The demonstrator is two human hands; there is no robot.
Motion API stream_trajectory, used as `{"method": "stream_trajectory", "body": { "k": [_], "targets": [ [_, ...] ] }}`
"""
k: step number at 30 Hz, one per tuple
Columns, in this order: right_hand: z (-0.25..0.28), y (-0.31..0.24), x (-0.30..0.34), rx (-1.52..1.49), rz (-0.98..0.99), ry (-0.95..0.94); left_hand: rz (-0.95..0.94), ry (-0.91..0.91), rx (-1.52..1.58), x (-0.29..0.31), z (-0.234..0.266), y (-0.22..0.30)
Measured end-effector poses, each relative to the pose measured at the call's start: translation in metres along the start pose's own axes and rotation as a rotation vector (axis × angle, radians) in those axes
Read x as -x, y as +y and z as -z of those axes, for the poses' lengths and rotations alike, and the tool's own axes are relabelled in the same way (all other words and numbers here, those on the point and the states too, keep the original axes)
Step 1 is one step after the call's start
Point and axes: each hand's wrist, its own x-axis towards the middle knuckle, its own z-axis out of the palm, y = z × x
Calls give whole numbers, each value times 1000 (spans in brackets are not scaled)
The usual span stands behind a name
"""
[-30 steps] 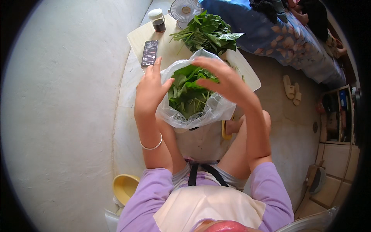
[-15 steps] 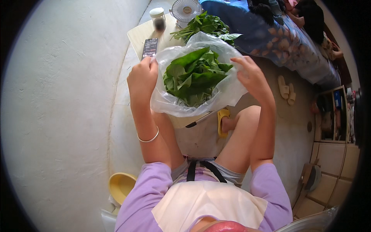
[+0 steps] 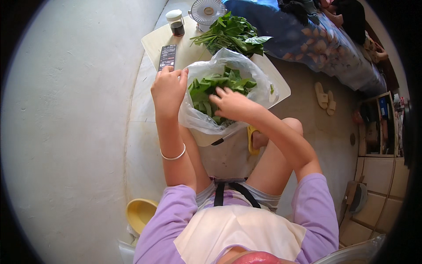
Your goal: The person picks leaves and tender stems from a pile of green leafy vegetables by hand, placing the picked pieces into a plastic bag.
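Observation:
A clear plastic bag stands wide-mouthed on the small light table in front of me, holding loose green leaves. My left hand is closed on the bag's left rim, beside the phone. Over the leaves inside the bag is my right hand, its fingers apart and touching or just above them. Just beyond the bag lies a bunch of leafy greens with long stems.
The table also carries a phone, a white-lidded jar of dark contents and a small fan. A blue flowered bed is beyond. Slippers lie right; a yellow basin sits at lower left.
My right hand has let go of the bag's right rim and moved left, onto or over the leaves. The bag has come down toward the table; its mouth is narrower.

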Motion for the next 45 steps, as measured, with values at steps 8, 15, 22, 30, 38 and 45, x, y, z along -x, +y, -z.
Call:
{"method": "stream_trajectory", "body": {
  "k": [8, 15, 22, 30, 38, 45],
  "targets": [
    [16, 27, 11, 21, 22, 39, -226, 328, 3, -1, -9, 6],
    [107, 113, -70, -137, -33, 632, -371, 110, 235, 1, -8, 6],
    [41, 173, -176, 597, 249, 323, -233, 149, 427, -3, 18, 15],
    [29, 161, -189, 839, 43, 273, -167, 177, 403, -1, 20, 0],
    [48, 172, -163, 640, -21, 290, -189, 197, 404, -2, 18, 1],
    [78, 164, -138, 528, 27, 625, -144, 233, 405, -7, 14, 3]
  ]
}}
